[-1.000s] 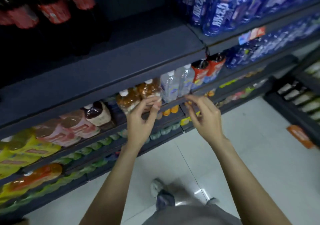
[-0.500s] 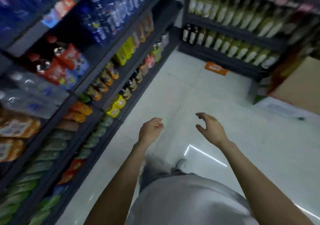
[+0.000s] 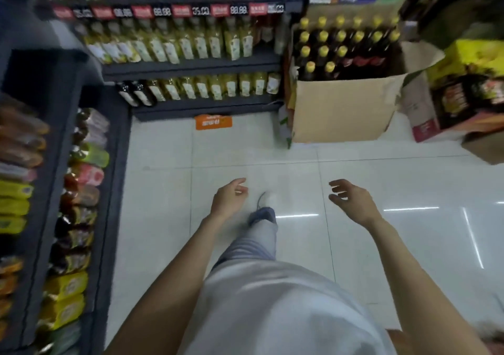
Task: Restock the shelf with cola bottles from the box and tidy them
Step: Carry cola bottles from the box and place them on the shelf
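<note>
Both hands empty, fingers loosely apart: left hand [image 3: 227, 200], right hand [image 3: 351, 202] mid-frame. Open brown cardboard box [image 3: 343, 109] upper right, dark yellow-capped cola bottles [image 3: 341, 46] standing upright inside.

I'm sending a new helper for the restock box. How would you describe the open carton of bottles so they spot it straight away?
Look to the far end of the aisle, right of the shelves of pale yellow bottles. On the floor there stands an open brown cardboard box. Unlike the printed cartons beside it, it is plain and filled with upright dark bottles with yellow caps.
</note>
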Demonstrator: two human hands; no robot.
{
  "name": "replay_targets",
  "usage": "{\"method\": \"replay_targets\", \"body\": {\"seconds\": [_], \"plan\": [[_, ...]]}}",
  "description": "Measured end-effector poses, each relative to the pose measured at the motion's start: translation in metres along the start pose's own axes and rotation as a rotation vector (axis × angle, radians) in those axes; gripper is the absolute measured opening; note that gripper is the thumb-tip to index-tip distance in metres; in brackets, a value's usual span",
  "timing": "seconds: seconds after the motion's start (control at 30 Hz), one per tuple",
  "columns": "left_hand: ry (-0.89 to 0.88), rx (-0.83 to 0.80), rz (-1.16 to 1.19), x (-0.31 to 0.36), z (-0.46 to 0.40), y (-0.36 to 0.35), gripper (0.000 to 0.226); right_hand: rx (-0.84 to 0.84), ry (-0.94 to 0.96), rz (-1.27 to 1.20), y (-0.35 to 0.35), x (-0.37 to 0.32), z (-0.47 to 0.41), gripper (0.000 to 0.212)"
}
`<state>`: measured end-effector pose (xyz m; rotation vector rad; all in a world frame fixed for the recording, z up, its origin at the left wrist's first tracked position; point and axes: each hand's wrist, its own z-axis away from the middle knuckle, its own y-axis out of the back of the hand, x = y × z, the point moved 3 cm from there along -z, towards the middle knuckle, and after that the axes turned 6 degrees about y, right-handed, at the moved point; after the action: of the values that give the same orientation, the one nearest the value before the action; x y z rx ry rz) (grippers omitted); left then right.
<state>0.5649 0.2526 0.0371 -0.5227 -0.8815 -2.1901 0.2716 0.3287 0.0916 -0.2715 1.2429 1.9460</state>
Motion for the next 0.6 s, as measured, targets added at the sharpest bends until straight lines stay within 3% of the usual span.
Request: {"method": "replay_targets", "body": {"seconds": [0.13,0.33,0.43,0.6], "plan": [[-0.031,-0.033,-0.079,0.099,-0.076,-0.005,0.032,0.182,-0.091,-0.143,0.069,0.006,-0.058,0.025],[-0.123,-0.053,-0.155,0.231,-0.166,-0.012,0.032,0.275,-0.054,-0.233,0.146,-0.001,-0.17,0.023],[-0.148,-0.039,-0.151,0.28,-0.202,-0.027,0.032,0.246,-0.035,-0.261,0.17,0.007,-0.237,0.024],[-0.122,0.029,-0.018,0.336,-0.242,-0.076,0.055,0.136,0.015,-0.127,0.198,0.034,-0.352,0.034]]}}
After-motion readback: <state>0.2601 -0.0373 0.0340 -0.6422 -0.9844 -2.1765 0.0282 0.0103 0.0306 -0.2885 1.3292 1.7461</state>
